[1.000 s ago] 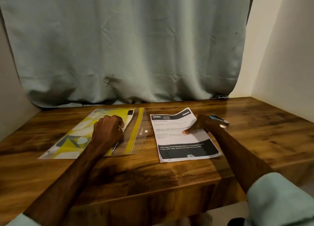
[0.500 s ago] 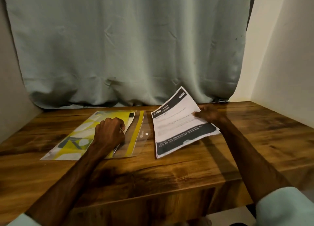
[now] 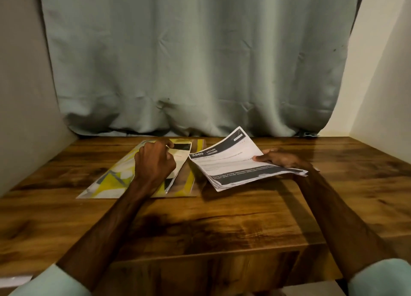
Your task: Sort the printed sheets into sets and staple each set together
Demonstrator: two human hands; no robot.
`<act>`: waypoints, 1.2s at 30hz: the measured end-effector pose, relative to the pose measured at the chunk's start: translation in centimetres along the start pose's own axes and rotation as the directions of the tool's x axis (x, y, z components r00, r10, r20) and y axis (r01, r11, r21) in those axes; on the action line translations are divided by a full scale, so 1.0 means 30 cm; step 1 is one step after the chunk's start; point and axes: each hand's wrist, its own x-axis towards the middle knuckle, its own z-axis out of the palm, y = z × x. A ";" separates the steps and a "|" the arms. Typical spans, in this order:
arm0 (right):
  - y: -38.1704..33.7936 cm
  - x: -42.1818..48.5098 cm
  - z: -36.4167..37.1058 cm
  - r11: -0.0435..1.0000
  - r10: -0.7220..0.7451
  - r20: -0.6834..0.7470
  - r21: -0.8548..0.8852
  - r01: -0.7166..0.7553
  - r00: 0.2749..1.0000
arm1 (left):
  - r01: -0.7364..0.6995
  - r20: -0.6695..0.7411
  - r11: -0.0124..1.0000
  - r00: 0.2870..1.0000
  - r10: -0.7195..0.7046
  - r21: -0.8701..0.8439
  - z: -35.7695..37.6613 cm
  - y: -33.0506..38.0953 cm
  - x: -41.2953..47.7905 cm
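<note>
- The right hand [image 3: 280, 159] grasps the stack of printed sheets [image 3: 233, 169] by its right edge, thumb on the top page and the other fingers hidden beneath.
- The stack is lifted and tilted: its right and far sides are raised, while its near left corner sits low, at or just above the wooden table [image 3: 222, 224]; I cannot tell whether it touches.
- The top page carries a black header band reading "3800" and a black band of white text near its foot. The staggered edges at the near corner show several loose pages.
- The left hand [image 3: 153, 164] rests with curled fingers on a yellow-patterned folder [image 3: 109, 182] just left of the stack. A single white sheet [image 3: 180, 160] with a black header lies on that folder under the hand. Whether the fingers pinch this sheet or merely lean on it, I cannot tell.
- A pale green curtain [image 3: 195, 62] hangs behind the table.
- Judged progress: early. One sheet appears set apart on the folder, while the bulk is one unsorted stack in the right hand.
- No stapled set is visible, and no stapler is in view.
- Left to do, as I read it: deal the stack into sets, square each, and staple them all.
</note>
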 end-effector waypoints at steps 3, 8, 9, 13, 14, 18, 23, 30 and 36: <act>-0.055 0.014 0.060 1.000 -0.013 0.001 -0.025 0.013 1.000 | -0.005 -0.033 1.000 0.999 0.004 -0.027 -0.010 0.002 0.001; -0.132 0.059 0.162 0.998 -0.029 -0.086 0.054 0.034 0.996 | -0.006 -0.022 0.997 1.000 0.005 -0.081 -0.018 -0.008 0.008; -0.144 0.065 0.183 0.996 -0.016 -0.121 0.080 0.025 0.993 | -0.012 -0.016 0.996 1.000 0.011 -0.086 -0.020 -0.010 0.011; -0.176 0.097 0.272 0.964 0.035 -0.245 0.264 0.032 0.969 | -0.034 0.019 0.993 0.999 0.037 -0.112 -0.032 -0.020 0.018; -0.182 0.101 0.292 0.954 0.038 -0.271 0.297 0.046 0.962 | -0.036 0.022 0.993 0.999 0.039 -0.111 -0.034 -0.019 0.021; -0.205 0.126 0.359 0.932 0.035 -0.329 0.353 0.088 0.944 | -0.067 0.046 0.994 0.996 0.071 -0.081 -0.038 -0.030 0.030; -0.207 0.140 0.388 0.926 0.065 -0.376 0.369 0.085 0.924 | -0.108 0.114 0.994 0.987 0.110 -0.025 -0.033 -0.033 0.035; -0.232 0.119 0.481 0.911 -0.007 -0.390 0.377 0.167 0.921 | -0.120 0.094 0.993 0.989 0.117 0.020 -0.028 -0.024 0.028; -0.318 0.107 0.646 0.849 0.038 -0.374 0.501 0.168 0.927 | -0.082 0.089 0.996 0.992 0.084 -0.030 -0.031 -0.008 0.014</act>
